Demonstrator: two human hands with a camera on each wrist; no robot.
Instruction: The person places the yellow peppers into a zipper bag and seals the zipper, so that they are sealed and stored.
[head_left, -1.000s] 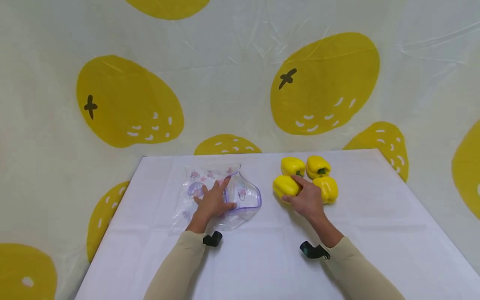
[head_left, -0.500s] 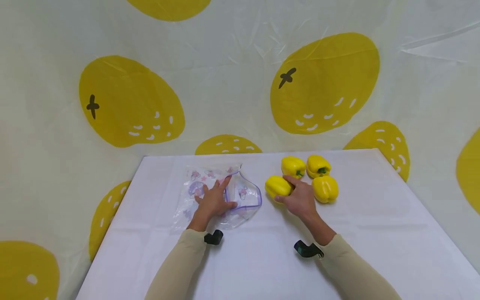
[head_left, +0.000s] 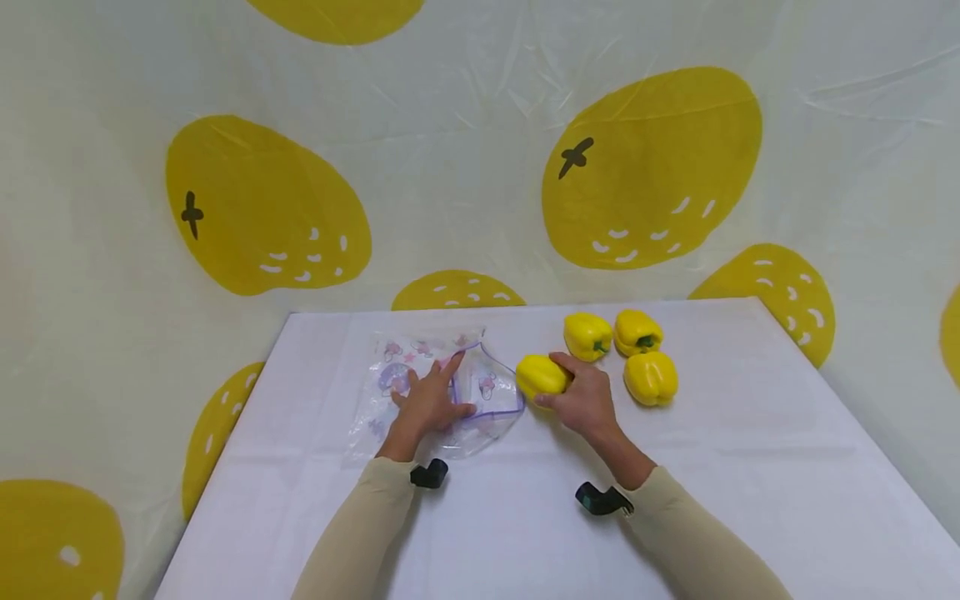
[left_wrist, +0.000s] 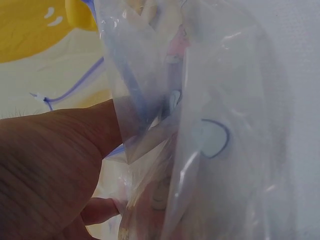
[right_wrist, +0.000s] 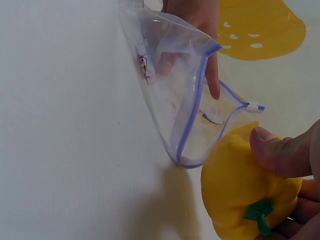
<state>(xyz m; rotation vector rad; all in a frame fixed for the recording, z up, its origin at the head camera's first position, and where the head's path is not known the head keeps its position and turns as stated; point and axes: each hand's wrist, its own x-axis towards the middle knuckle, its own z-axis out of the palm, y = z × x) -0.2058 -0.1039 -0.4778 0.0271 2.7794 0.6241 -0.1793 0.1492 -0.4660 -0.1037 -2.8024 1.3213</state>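
Pepper (head_left: 537, 375) is gripped by right hand (head_left: 588, 401), bag (head_left: 477, 392) spread by left hand (head_left: 427, 402), fingers parted: seemingly loading, with nine-o'clock insertion needed.

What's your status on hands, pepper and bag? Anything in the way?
Left hand spread on clear bag. Right hand gripping yellow pepper at bag's open mouth, not yet inside. Three other peppers farther right; nothing seen between pepper and mouth.
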